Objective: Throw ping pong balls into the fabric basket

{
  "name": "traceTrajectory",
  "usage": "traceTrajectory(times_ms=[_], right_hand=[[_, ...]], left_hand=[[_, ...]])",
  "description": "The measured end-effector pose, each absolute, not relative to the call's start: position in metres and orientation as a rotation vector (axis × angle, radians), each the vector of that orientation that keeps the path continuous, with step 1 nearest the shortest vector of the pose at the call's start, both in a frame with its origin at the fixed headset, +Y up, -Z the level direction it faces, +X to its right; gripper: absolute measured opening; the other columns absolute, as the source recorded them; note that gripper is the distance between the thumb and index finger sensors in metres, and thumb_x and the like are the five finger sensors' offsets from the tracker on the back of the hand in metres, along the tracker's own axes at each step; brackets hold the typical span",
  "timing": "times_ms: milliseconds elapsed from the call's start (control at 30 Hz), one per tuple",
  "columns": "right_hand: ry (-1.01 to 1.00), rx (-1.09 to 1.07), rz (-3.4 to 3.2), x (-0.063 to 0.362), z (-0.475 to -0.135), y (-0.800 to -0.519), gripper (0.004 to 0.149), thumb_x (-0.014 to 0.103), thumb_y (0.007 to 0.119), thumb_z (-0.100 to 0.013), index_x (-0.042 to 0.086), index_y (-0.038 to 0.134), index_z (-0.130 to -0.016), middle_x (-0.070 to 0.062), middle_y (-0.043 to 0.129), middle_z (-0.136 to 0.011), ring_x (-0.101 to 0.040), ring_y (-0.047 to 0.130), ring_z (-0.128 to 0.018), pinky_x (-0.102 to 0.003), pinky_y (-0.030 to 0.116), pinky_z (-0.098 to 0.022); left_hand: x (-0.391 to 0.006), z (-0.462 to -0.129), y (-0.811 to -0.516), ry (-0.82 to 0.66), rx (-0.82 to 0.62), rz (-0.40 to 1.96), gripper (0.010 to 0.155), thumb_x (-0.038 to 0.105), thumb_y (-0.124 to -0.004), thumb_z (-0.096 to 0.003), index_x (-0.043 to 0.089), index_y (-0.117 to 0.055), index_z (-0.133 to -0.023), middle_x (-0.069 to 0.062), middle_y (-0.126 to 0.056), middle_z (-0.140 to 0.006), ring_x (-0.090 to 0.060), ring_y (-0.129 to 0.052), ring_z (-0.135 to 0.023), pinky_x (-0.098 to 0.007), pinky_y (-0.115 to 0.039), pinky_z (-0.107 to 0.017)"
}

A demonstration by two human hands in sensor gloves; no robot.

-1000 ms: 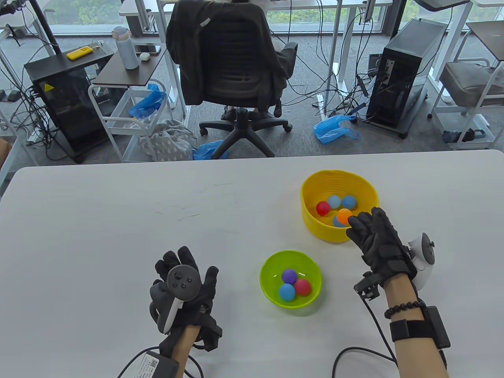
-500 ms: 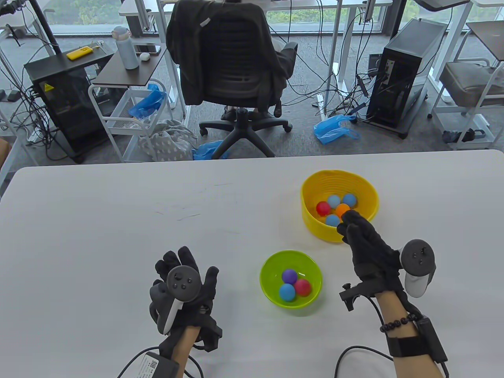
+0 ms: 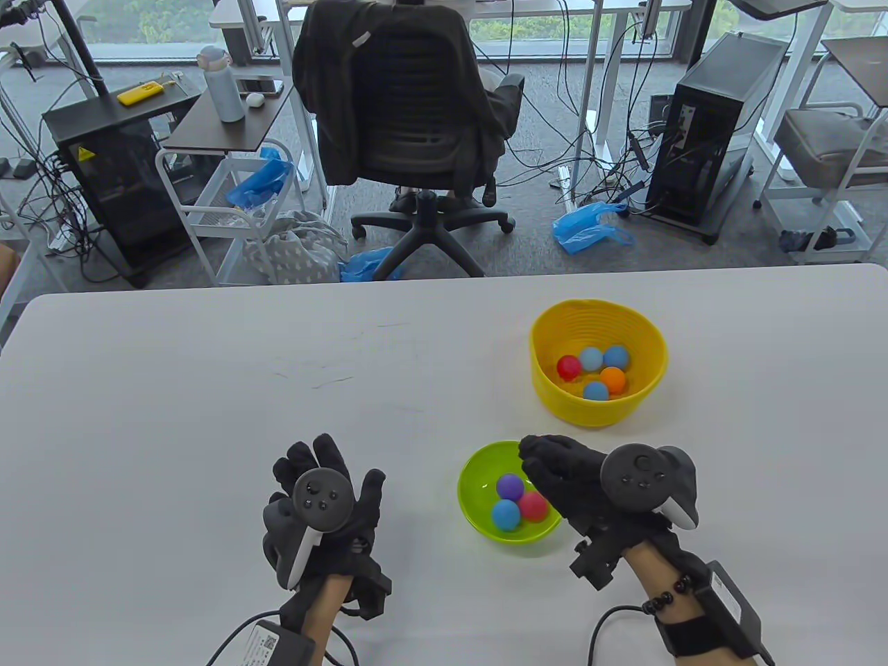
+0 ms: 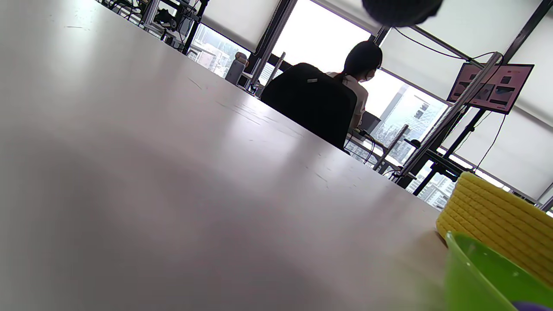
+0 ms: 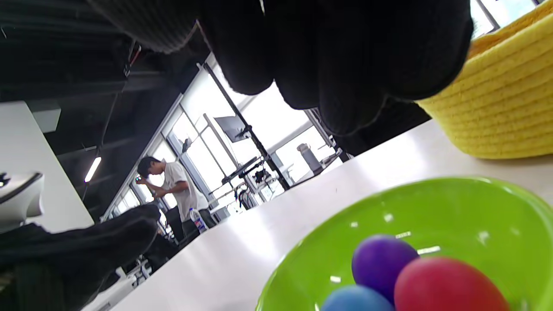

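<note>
Your right hand (image 3: 565,472) hangs over the green bowl (image 3: 479,517), fingers drooped and loosely curled above its rim, holding nothing. Three balls sit inside: purple ball (image 3: 510,487), red ball (image 3: 533,506), blue ball (image 3: 506,514). Beyond the bowl, the yellow fabric basket (image 3: 645,409) already holds five. You're at the pickup: dip in, pinch one ball cleanly. Left of the bowl, your left hand (image 3: 322,513) lies flat on the table, fingers spread, idle.
</note>
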State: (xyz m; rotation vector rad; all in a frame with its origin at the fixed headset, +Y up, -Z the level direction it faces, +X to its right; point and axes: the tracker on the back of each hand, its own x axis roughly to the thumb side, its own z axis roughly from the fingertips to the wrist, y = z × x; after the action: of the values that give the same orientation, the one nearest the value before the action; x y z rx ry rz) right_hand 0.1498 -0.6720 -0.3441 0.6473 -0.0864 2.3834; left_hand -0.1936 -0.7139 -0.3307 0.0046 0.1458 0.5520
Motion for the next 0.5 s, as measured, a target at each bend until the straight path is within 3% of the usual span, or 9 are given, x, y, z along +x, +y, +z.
traceTrajectory(times_ms=[500], right_hand=[[0.309,0.713,2.574,0.106,-0.349,-0.708,0.058,0.046,0.068,-0.058,0.010,0.071,-0.103,-0.027,0.079,-0.098,-0.044,0.096,-0.065,-0.055,0.083,-0.048]], left_hand=[[-0.193,-0.331,-0.714,0.147,0.004,0.553,0.084,0.051,-0.064,-0.0596,0.011,-0.015,-0.115,-0.026,-0.002,-0.116,-0.056,-0.002,-0.104,-0.079,-0.013,-0.068]])
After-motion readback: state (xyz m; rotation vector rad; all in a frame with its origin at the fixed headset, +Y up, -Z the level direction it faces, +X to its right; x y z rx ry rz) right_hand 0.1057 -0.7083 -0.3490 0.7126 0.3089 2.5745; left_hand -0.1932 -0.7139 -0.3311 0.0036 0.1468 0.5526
